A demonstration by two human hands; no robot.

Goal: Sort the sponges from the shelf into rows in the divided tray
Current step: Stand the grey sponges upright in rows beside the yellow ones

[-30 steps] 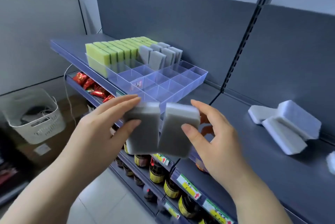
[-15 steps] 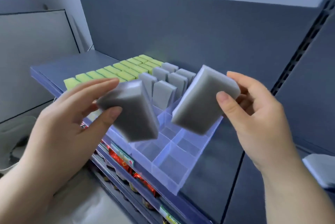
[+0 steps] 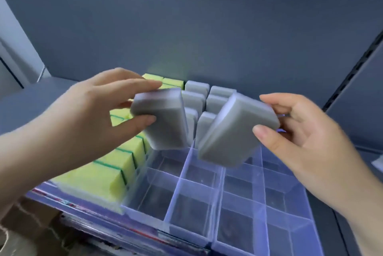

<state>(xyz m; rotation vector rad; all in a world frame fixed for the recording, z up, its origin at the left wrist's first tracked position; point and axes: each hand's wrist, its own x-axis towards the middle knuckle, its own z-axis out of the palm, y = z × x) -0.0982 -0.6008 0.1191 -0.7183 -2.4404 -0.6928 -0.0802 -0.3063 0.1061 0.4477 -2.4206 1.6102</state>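
My left hand (image 3: 89, 115) pinches a grey sponge (image 3: 163, 119) between thumb and fingers, tilted above the clear divided tray (image 3: 215, 199). My right hand (image 3: 306, 137) grips a second grey sponge (image 3: 234, 131), slanted, its lower end just over an open compartment. Behind them several grey sponges (image 3: 196, 92) stand upright in the tray's back cells. Yellow-green sponges (image 3: 116, 162) fill the rows on the tray's left, partly hidden by my left hand.
The tray sits on a grey shelf (image 3: 31, 98) with a dark back panel (image 3: 186, 34). A slotted upright (image 3: 352, 73) runs at the right. A pale sponge edge (image 3: 378, 162) shows at the far right. Lower shelving with goods lies below the tray.
Both hands carried their grey sponges forward and lower over the tray, and closer together. My view moved nearer and steeper, so the tray fills the lower frame.
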